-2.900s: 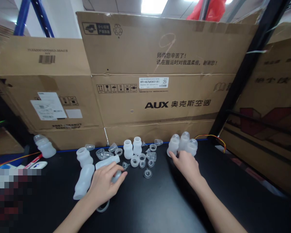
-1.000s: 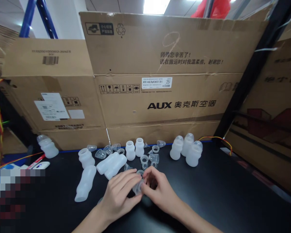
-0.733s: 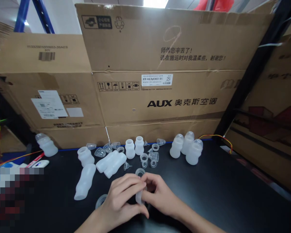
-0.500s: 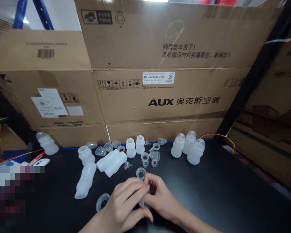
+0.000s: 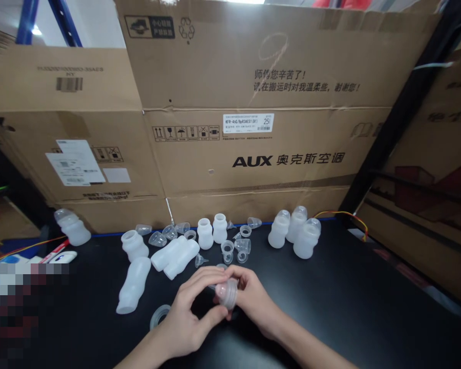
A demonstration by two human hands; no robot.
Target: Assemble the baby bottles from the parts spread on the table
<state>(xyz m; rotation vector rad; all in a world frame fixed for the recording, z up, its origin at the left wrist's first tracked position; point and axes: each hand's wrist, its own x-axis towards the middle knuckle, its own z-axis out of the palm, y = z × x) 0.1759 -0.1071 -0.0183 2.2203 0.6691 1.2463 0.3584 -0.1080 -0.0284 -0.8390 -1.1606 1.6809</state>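
Between my hands is a clear baby bottle nipple (image 5: pixel 222 292) with a ribbed collar ring around its base, its tip toward the left. My right hand (image 5: pixel 255 300) grips the collar side from the right. My left hand (image 5: pixel 192 310) curves around the other side, its fingertips at the top and its thumb at the lower edge. A translucent collar ring (image 5: pixel 159 315) lies on the black table beside my left wrist. Just beyond my fingers, another ring (image 5: pixel 222 266) is mostly hidden. A small loose nipple (image 5: pixel 200 260) lies farther back.
White bottles stand or lie at the left (image 5: pixel 133 287) and centre (image 5: pixel 205 233). Several clear caps (image 5: pixel 169 232) and rings (image 5: pixel 228 248) are scattered along the back. Capped bottles (image 5: pixel 307 240) stand at the back right, another (image 5: pixel 72 228) at the far left. A cardboard sheet (image 5: pixel 200 174) walls the back.
The nipple and collar have turned up into view between my fingers. My left hand has opened into a wider curve around them. The camera view has shifted slightly.
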